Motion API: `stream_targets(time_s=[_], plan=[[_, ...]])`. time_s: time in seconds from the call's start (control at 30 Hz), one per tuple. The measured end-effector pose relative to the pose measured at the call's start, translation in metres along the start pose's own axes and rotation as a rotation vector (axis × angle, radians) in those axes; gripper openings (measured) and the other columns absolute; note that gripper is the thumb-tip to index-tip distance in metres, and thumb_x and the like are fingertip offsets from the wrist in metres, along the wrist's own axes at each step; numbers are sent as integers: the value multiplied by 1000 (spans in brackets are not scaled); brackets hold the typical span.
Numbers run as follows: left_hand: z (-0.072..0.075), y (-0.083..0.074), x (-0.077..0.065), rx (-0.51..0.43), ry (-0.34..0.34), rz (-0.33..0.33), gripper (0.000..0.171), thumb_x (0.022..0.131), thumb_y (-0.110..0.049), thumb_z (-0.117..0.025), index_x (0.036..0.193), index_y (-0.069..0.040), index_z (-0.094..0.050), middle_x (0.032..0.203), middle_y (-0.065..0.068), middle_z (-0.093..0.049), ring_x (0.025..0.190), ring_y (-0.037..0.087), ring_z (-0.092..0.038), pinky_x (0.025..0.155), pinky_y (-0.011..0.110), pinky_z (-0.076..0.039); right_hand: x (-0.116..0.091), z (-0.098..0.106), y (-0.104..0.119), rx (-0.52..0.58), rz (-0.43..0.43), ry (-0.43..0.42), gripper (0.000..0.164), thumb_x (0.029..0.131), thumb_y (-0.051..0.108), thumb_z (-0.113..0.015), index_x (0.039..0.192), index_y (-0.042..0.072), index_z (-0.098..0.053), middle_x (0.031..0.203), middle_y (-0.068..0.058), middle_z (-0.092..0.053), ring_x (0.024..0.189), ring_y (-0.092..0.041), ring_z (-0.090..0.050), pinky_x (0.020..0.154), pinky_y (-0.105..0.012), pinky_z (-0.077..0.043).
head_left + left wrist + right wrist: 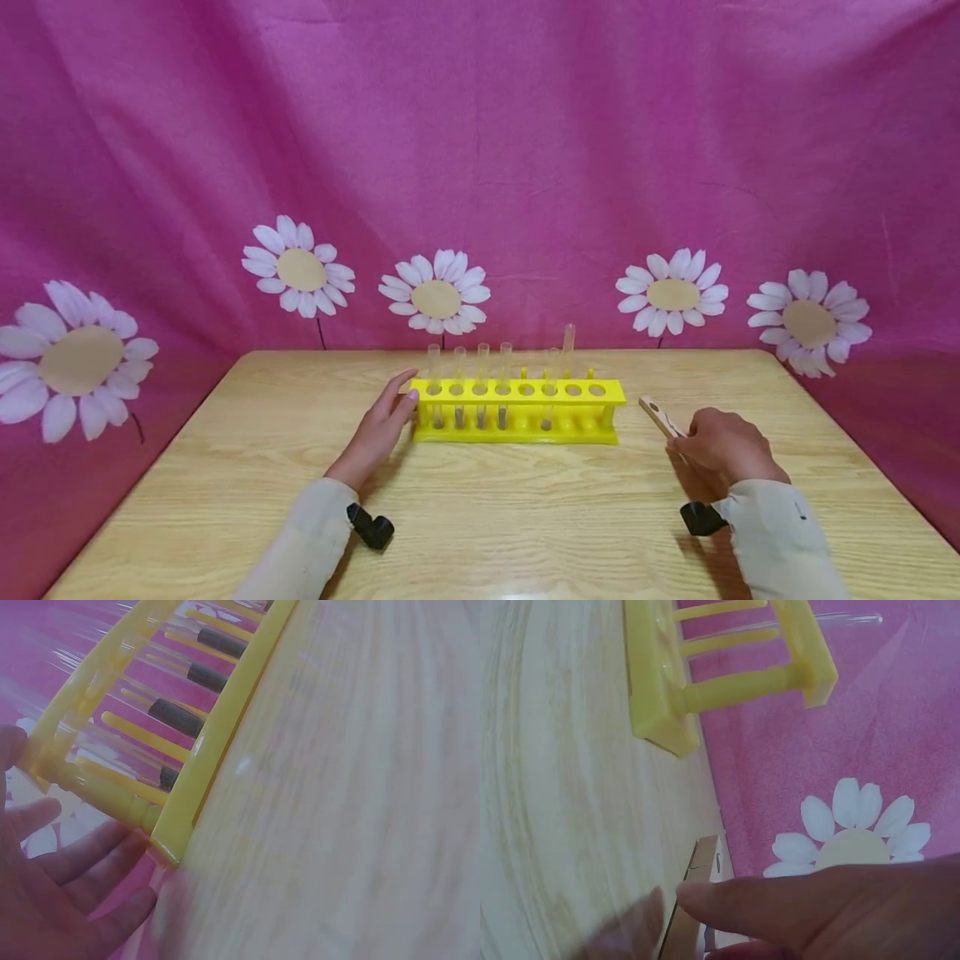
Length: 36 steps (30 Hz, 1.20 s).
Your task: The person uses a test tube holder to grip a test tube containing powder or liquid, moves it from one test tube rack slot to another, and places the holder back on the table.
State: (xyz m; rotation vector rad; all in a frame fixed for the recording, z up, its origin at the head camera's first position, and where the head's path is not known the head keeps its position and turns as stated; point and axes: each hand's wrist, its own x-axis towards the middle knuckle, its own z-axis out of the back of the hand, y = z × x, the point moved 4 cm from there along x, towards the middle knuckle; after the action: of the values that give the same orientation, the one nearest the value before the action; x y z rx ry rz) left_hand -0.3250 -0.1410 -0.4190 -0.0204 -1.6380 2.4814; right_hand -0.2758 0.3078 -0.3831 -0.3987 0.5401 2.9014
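Observation:
A yellow test tube rack stands on the table. Several clear test tubes fill its left holes, with dark material low inside them; another tube stands right of the middle. On a back peg sits one more tube, bottom end up. My left hand is at the rack's left end, its fingers extended and spread beside the end post. To the right of the rack, my right hand grips a wooden test tube holder, thumb along its side and its tip pointing toward the rack.
The wood-grain table ends at the back against a magenta curtain printed with white daisies. Bare pegs rise behind the rack's right half. A black camera is strapped on each wrist.

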Motion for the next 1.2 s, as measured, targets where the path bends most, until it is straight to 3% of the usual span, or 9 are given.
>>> stream_targets(time_s=[0.2, 0.37, 0.6, 1.0, 1.2], plan=[[-1, 4, 0, -27, -13, -45, 50, 99, -54, -42, 146, -36, -37, 141, 12, -48, 120, 32, -53, 108, 56, -33, 2, 0, 0, -24, -9, -2, 39, 84, 34, -72, 95, -3, -63, 78, -10, -57, 73, -27, -49, 62, -37, -41], [-4, 8, 2, -99, 8, -66, 51, 100, -50, -43, 146, -27, -40, 143, 8, -46, 126, 29, -47, 110, 53, -31, 3, -1, -1, -49, -4, -18, 36, 85, 32, -72, 94, -2, -64, 77, -9, -58, 73, -27, -50, 62, -37, -42], [-3, 10, 1, -127, 11, -96, 53, 101, -48, -42, 147, -22, -40, 145, 6, -45, 132, 25, -42, 112, 49, -29, 3, 0, 1, -96, 42, -84, 31, 84, 29, -71, 92, -1, -66, 77, -8, -60, 70, -26, -51, 61, -40, -44], [-2, 12, 2, -129, -15, -84, 55, 101, -48, -42, 147, -17, -40, 142, 12, -48, 128, 28, -45, 111, 48, -31, 1, -2, 2, -90, 45, -107, 28, 83, 26, -72, 89, -1, -67, 75, -8, -60, 68, -26, -51, 59, -39, -43], [-2, 12, 1, -122, -22, -63, 58, 100, -51, -42, 148, -19, -39, 148, 6, -42, 135, 26, -38, 114, 48, -26, 0, 1, 1, -65, 77, -122, 22, 83, 22, -71, 85, 0, -68, 73, -7, -61, 67, -25, -52, 58, -39, -43]])
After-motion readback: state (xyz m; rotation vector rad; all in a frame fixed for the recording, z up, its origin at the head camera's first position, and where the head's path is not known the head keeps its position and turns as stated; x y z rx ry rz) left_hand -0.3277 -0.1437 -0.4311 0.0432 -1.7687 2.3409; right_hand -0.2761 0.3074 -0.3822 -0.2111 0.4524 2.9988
